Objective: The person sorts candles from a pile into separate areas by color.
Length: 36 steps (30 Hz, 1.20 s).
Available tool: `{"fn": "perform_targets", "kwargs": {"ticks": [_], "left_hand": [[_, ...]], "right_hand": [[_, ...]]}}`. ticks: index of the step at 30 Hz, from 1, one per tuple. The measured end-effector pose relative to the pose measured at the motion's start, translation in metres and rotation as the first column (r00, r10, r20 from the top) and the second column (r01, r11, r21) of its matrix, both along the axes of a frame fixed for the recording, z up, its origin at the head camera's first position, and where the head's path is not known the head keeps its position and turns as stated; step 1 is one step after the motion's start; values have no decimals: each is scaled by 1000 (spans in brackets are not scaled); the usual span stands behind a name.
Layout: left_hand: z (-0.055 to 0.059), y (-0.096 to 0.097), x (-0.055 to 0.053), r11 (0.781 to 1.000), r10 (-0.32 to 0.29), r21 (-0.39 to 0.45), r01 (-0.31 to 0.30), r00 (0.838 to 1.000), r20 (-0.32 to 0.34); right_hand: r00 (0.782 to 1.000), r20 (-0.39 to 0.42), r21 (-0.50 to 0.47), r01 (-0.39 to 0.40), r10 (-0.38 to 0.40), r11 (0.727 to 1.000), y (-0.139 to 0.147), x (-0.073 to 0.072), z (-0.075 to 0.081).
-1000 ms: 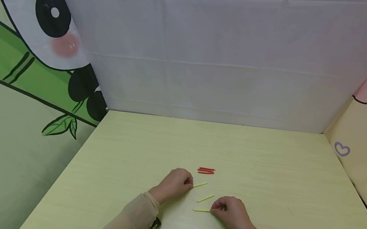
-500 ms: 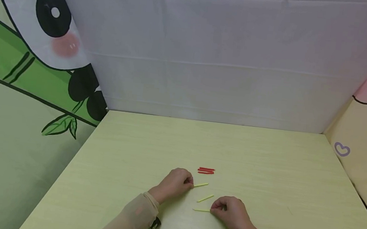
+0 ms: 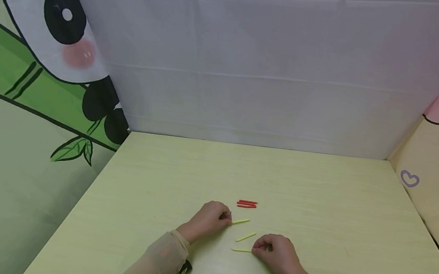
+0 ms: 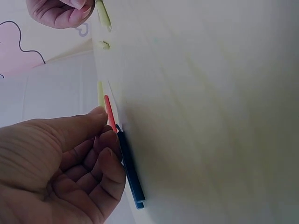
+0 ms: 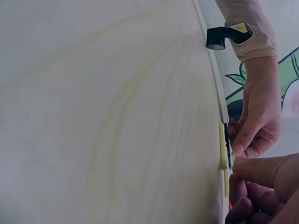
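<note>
Thin sticks that look like small candles lie on the table. My left hand (image 3: 211, 216) pinches the left end of a yellow stick (image 3: 241, 221), which points right and slightly away. My right hand (image 3: 277, 254) pinches the right end of another yellow stick (image 3: 241, 250), lying nearly level. Between the hands a third yellow stick (image 3: 246, 237) lies slanted, untouched. Beyond them several red sticks (image 3: 246, 204) lie side by side. In the left wrist view, dark blue sticks (image 4: 131, 170) lie beside my left fingers; the hand hides them in the head view.
The pale wooden table (image 3: 318, 192) spreads around both hands. A white cloth wall (image 3: 262, 110) stands along its back edge, with printed panels at the left and right. A black wrist device (image 3: 186, 268) sits at my left sleeve.
Both hands stay nearly still, each pinching its yellow stick. The stick in my left hand has shifted very slightly to the right. The other sticks lie as before.
</note>
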<state>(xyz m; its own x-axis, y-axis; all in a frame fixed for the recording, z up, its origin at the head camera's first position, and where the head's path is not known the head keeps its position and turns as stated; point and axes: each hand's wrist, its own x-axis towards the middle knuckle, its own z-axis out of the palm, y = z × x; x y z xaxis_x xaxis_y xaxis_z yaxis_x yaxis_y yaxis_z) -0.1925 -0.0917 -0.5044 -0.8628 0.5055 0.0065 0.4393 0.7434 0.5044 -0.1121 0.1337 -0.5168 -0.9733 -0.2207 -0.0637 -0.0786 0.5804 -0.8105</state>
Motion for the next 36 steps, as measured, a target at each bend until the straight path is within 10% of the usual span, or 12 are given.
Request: {"fn": "perform_targets", "kwargs": {"ticks": [36], "left_hand": [[-1,-33,27,993,-80,92,73,994,80]], "right_hand": [[994,24,-71,107,-105,992,-23,27,0]]}}
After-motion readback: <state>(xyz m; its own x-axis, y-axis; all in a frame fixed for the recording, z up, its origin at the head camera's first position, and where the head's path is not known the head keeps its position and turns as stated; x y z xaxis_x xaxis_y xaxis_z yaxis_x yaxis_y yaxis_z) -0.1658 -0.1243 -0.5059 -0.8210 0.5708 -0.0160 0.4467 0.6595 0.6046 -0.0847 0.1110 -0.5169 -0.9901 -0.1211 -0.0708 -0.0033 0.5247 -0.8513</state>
